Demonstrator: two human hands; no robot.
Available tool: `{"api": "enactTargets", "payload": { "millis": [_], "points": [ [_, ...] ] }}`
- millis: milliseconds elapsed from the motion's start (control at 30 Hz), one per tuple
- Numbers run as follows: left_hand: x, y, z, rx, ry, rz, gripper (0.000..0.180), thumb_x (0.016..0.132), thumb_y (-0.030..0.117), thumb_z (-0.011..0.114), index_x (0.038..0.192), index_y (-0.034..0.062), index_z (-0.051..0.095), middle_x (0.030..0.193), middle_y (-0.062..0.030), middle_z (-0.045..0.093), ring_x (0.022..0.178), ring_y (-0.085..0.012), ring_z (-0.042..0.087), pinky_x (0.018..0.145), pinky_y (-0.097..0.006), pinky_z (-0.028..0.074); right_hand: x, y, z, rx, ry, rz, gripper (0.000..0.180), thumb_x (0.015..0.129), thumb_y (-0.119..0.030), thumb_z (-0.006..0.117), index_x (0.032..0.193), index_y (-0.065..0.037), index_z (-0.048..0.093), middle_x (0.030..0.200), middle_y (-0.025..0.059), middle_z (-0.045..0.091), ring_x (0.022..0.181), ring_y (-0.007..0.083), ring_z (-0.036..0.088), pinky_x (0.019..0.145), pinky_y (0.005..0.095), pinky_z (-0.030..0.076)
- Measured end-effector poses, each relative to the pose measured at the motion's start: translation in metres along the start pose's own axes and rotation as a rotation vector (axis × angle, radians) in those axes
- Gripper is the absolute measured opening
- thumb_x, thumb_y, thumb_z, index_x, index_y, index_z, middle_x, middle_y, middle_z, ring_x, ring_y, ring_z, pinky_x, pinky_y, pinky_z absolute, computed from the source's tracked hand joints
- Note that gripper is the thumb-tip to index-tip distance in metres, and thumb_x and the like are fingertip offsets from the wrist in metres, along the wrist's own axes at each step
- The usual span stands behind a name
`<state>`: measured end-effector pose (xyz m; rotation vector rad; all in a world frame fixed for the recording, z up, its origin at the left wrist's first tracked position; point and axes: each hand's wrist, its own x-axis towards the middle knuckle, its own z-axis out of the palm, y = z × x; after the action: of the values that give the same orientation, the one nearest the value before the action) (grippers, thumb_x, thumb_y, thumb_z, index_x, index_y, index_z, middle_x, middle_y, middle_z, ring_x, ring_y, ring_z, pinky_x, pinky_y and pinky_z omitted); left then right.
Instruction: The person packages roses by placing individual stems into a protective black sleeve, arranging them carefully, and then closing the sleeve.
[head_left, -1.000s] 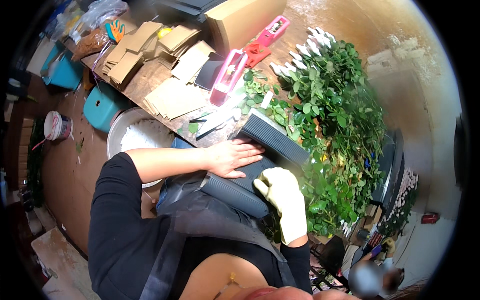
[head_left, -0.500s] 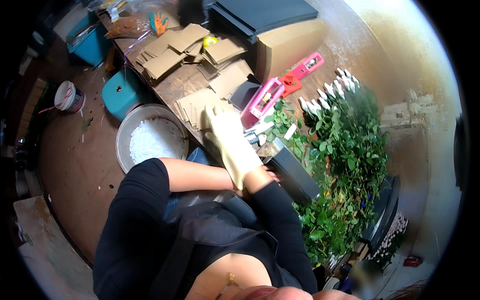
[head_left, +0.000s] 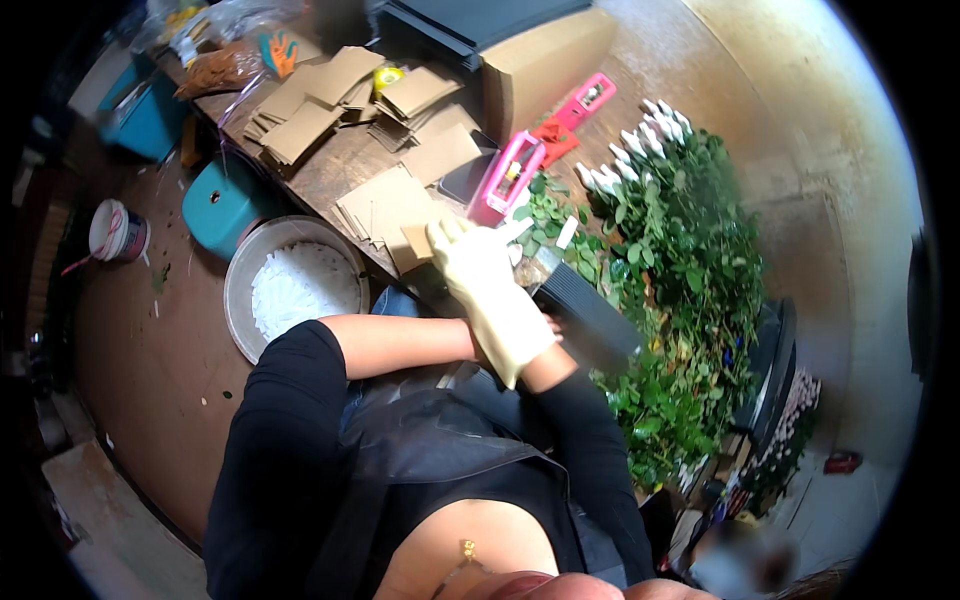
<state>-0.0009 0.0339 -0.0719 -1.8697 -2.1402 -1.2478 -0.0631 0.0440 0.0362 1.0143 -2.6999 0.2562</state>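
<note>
My right hand (head_left: 468,250), in a long cream rubber glove, has its fingers closed at the edge of a small brown cardboard piece (head_left: 417,243), beside the cardboard stack (head_left: 385,205) on the table. My bare left forearm passes beneath the glove. Most of my left hand (head_left: 554,326) is hidden behind it; the fingertips that show curl against the edge of a dark ridged panel (head_left: 590,312). A pink tape dispenser (head_left: 508,180) stands just beyond the glove.
Leafy stems with white-wrapped heads (head_left: 690,240) are piled on the right. A round basin (head_left: 237,300) of white pieces stands on the left, near a teal stool (head_left: 222,200). More cardboard pieces (head_left: 315,100) and a second pink dispenser (head_left: 585,100) lie farther back.
My gloved hand has drawn back from over the cardboard stack, and a cardboard piece now sticks out at its fingers. My view has shifted slightly. The left hand stays by the ridged panel.
</note>
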Motion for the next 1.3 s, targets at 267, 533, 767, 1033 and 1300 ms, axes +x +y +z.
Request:
{"api": "enactTargets", "payload": {
  "millis": [267, 533, 767, 1033, 1300],
  "points": [
    [0.012, 0.028, -0.049, -0.140, -0.246, -0.143, 0.050, 0.096, 0.041, 0.055, 0.135, 0.0120, 0.061, 0.141, -0.0158, 0.057, 0.136, -0.0339, 0.049, 0.116, -0.048, 0.035, -0.194, 0.007, -0.115, 0.796, -0.148, 1.060, 0.036, 0.096, -0.035, 0.073, 0.110, -0.002, 0.068, 0.079, 0.0044, 0.068, 0.070, 0.0121, 0.064, 0.064, 0.0307, 0.053],
    [0.005, 0.022, -0.059, 0.168, -0.254, -0.038, 0.051, 0.091, 0.038, 0.060, 0.131, 0.0070, 0.063, 0.137, -0.0161, 0.059, 0.134, -0.0314, 0.049, 0.111, -0.049, 0.036, -0.205, 0.033, -0.097, 1.325, -0.269, 1.348, 0.034, 0.100, -0.037, 0.067, 0.091, -0.004, 0.065, 0.082, 0.0064, 0.071, 0.064, 0.0140, 0.069, 0.059, 0.0242, 0.052],
    [-0.008, 0.040, -0.117, 0.176, 0.084, -0.017, 0.039, 0.085, 0.010, 0.073, 0.122, 0.0018, 0.068, 0.118, -0.0141, 0.071, 0.106, -0.0291, 0.070, 0.092, -0.041, 0.056, -0.191, 0.019, -0.108, 1.004, -0.385, 1.318, 0.043, 0.102, -0.045, 0.058, 0.091, -0.005, 0.067, 0.069, 0.0053, 0.070, 0.061, 0.0125, 0.068, 0.061, 0.0269, 0.052],
    [0.022, 0.071, -0.101, 0.170, -0.236, -0.191, 0.021, 0.082, 0.009, 0.074, 0.102, 0.0024, 0.072, 0.110, -0.0126, 0.071, 0.103, -0.0293, 0.071, 0.087, -0.037, 0.060, -0.180, 0.046, -0.186, 0.976, -0.543, 1.010, 0.043, 0.101, -0.048, 0.057, 0.088, -0.010, 0.073, 0.069, 0.0047, 0.069, 0.063, 0.0164, 0.064, 0.064, 0.0330, 0.051],
    [0.025, 0.073, -0.098, 0.189, -0.286, -0.196, 0.025, 0.084, 0.010, 0.073, 0.108, 0.0039, 0.074, 0.116, -0.0108, 0.072, 0.108, -0.0258, 0.070, 0.089, -0.033, 0.060, -0.178, 0.317, -0.131, -0.278, -0.108, 0.908, 0.059, 0.097, -0.036, 0.061, 0.148, -0.011, 0.047, 0.141, 0.0181, 0.058, 0.130, 0.0329, 0.056, 0.110, 0.0434, 0.044]
  ]
}}
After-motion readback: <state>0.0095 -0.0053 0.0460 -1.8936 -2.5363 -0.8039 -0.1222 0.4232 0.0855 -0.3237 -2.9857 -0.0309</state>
